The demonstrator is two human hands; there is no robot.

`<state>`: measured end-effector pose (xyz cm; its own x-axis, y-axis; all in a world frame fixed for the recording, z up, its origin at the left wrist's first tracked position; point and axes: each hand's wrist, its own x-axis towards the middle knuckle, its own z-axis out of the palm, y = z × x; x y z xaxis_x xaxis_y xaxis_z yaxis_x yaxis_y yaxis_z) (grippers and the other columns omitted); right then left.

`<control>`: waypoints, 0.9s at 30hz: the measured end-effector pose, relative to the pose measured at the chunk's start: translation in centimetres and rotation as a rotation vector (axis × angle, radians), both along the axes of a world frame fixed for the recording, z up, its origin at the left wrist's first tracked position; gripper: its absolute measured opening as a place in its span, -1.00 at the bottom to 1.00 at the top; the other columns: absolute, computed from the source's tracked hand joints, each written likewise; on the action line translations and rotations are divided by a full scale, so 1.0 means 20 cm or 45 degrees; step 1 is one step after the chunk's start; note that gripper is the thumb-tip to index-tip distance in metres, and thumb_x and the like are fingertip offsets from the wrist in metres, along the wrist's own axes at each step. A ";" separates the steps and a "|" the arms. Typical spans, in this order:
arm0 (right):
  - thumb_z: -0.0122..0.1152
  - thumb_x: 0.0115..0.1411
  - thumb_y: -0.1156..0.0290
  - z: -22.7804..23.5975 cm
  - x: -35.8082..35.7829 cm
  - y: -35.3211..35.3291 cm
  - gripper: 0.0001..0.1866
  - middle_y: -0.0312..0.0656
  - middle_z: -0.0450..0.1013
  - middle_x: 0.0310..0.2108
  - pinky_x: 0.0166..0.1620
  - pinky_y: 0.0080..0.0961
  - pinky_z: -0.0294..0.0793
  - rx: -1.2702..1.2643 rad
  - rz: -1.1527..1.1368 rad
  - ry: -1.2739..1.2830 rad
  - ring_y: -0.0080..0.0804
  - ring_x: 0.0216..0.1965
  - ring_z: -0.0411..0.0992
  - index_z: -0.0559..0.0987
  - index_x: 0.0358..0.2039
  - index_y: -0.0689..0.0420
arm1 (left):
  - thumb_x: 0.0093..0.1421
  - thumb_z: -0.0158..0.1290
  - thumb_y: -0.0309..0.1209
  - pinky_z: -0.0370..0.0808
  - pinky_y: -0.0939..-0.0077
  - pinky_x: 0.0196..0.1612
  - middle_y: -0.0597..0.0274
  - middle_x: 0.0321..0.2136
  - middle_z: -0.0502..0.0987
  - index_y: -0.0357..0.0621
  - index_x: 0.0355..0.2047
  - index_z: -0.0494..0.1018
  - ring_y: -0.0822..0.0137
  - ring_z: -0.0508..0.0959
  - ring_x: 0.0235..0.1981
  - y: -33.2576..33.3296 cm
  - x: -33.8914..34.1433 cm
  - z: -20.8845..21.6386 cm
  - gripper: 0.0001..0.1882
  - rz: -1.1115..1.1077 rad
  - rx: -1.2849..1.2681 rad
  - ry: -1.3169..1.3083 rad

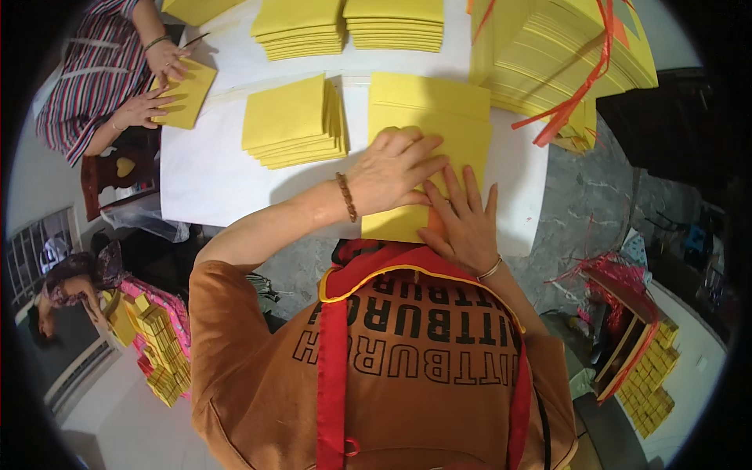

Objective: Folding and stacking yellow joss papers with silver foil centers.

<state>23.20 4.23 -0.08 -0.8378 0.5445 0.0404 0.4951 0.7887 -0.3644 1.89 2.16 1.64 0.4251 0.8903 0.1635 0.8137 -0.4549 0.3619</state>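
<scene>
In front of me on the white table [517, 180], flat yellow paper [427, 106] with crosswise edges or folds stretches toward me. My left hand [395, 168] lies over its middle, fingers bent and close together, gripping or pressing the paper; the fingertips are partly hidden. My right hand [468, 215] rests flat on the paper's near right part with its fingers spread. Under its thumb side shows a small orange patch [436, 225]. Left of the paper stands a slightly fanned stack of yellow folded papers [286, 117].
Two more yellow stacks [298, 27] lie farther back. A large yellow pile [548, 63] with red plastic strings [576, 102] fills the right rear. Across the left corner, a co-worker's hands [153, 98] handle a yellow piece [188, 94]. Yellow bundles [160, 352] are piled at lower left.
</scene>
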 end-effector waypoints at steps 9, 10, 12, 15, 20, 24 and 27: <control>0.04 0.15 0.32 -0.04 0.17 0.16 -0.43 -0.04 0.10 0.24 0.27 -0.20 -0.07 -1.190 -0.132 0.653 -0.16 0.29 0.01 0.23 0.19 0.14 | 0.04 -0.09 -0.31 0.40 0.32 -0.17 -0.21 -0.09 0.39 -0.29 -0.03 0.37 0.00 0.40 -0.08 -0.05 0.16 -0.01 -0.52 0.080 0.317 0.565; 0.00 0.17 0.40 -0.05 0.20 0.18 -0.45 -0.03 0.17 0.19 0.25 -0.30 -0.02 -1.283 -0.264 0.846 -0.21 0.24 0.09 0.22 0.18 0.18 | 0.02 -0.07 -0.32 0.41 0.34 -0.17 -0.19 -0.10 0.40 -0.30 -0.04 0.37 0.01 0.41 -0.09 -0.04 0.20 -0.04 -0.52 0.167 0.354 0.631; -0.05 0.18 0.48 -0.03 0.22 0.17 -0.48 -0.01 0.24 0.14 0.24 -0.40 0.03 -1.367 -0.392 1.040 -0.27 0.20 0.17 0.21 0.18 0.21 | 0.01 -0.05 -0.33 0.41 0.36 -0.17 -0.17 -0.12 0.42 -0.30 -0.04 0.37 0.02 0.42 -0.10 -0.04 0.20 -0.05 -0.52 0.258 0.396 0.698; -0.10 0.22 0.46 -0.02 0.22 0.12 -0.51 0.00 0.31 0.08 0.20 -0.35 0.11 -1.052 -0.378 1.075 -0.25 0.13 0.27 0.21 0.18 0.23 | -0.03 -0.01 -0.39 0.43 0.38 -0.15 -0.03 -0.13 0.45 -0.26 -0.07 0.39 0.11 0.44 -0.11 -0.03 0.13 0.00 -0.54 0.273 0.251 0.318; -0.14 0.27 0.47 -0.04 0.23 0.09 -0.56 -0.01 0.33 0.06 0.13 -0.33 0.25 -0.975 -0.383 1.185 -0.25 0.08 0.33 0.24 0.16 0.22 | -0.04 -0.02 -0.54 0.42 0.33 -0.07 0.17 -0.13 0.51 -0.16 -0.06 0.42 0.27 0.46 -0.07 -0.10 -0.33 0.16 -0.55 0.435 0.773 0.161; -0.10 0.26 0.47 -0.07 0.22 0.06 -0.59 -0.06 0.37 0.01 0.11 -0.40 0.26 -0.990 -0.396 1.056 -0.32 0.01 0.37 0.29 0.13 0.23 | 0.01 -0.02 -0.51 0.36 0.28 0.00 0.21 -0.13 0.51 -0.03 0.00 0.40 0.24 0.46 -0.06 -0.26 -0.79 -0.05 -0.54 0.680 0.675 0.485; 0.00 0.19 0.52 -0.05 0.19 0.04 -0.69 -0.12 0.45 -0.11 0.04 -0.49 0.30 -0.937 -0.411 0.959 -0.38 -0.07 0.40 0.44 -0.04 0.27 | 0.03 -0.03 -0.53 0.32 0.25 0.02 0.19 -0.09 0.48 0.11 0.07 0.34 0.21 0.45 -0.05 -0.34 -0.86 -0.25 -0.46 0.715 0.423 0.495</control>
